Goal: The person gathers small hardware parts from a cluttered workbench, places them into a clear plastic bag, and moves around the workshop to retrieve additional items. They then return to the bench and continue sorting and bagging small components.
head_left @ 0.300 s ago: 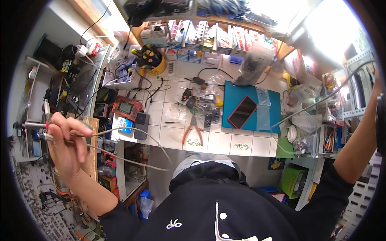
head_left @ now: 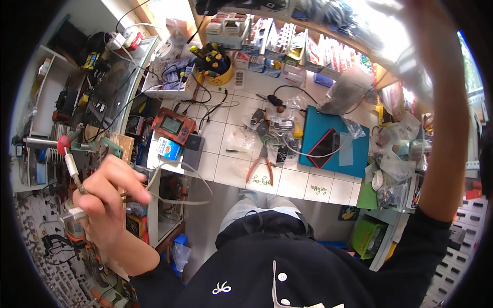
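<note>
My left hand [head_left: 110, 197], at the left, has its fingers curled round a white cable [head_left: 209, 192]. A flat light-coloured plug [head_left: 74, 214] sticks out below the thumb, and a slim white piece with a brassy end [head_left: 72, 165] shows above it. The cable loops out to the right of the fingers. My right forearm [head_left: 449, 128] reaches up the right side. My right hand [head_left: 423, 28] is smeared in bright light near the shelf, so its fingers cannot be read. A pale cable strand [head_left: 313, 155] curves across the bench and over a red-edged phone [head_left: 324, 149].
On the white tiled bench [head_left: 215, 169] lie orange-handled pliers [head_left: 262, 167], a red device with a screen [head_left: 173, 126], a blue box [head_left: 168, 148] and a teal folder [head_left: 354, 164]. A yellow tool pot [head_left: 221, 77] stands behind. Metal machinery [head_left: 41, 142] is beside my left hand.
My right arm has swung up and inward at the right. My left hand has shifted rightward and lower with the cable. The cable strand on the right now lies across the phone; the view has shifted slightly.
</note>
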A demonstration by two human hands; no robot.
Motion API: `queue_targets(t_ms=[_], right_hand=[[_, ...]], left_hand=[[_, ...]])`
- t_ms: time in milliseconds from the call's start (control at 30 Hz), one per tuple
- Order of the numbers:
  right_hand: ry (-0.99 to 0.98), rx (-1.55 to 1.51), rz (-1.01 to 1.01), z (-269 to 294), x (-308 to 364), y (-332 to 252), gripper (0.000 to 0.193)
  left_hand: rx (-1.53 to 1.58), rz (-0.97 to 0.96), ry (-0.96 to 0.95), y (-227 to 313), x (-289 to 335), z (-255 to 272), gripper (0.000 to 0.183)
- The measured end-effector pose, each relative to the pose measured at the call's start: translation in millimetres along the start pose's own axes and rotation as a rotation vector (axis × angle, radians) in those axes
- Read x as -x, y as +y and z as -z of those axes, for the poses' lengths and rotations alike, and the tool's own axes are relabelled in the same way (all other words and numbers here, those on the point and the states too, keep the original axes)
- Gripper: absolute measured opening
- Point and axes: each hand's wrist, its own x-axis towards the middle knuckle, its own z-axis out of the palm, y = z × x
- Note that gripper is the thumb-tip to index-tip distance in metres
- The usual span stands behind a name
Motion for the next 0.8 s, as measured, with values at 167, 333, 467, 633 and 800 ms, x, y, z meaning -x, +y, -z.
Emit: queue_targets(t_ms=[167,333,467,633,800], right_hand=[[0.024,-0.551,-0.469,-29,49,97,0.025],[0.426,-1.117,-0.951,-35,163,208,0.033],[0.270,-0.258,-1.428,5,279,262,0.063],[0.704,0.115,-1.419,50,364,214,0.045],[0.095,-0.414,-0.697,-1,374,57,0.058]], left_hand=[[0.642,0.112,0.041,-19,17,7,0.045],[0.836,0.266,0.088,-36,13,7,0.044],[0.879,0.300,-0.017,-37,1,-19,0.041],[1.046,0.469,-0.132,-25,-9,-95,0.036],[1.332,0.665,-0.447,0,-10,-221,0.037]])
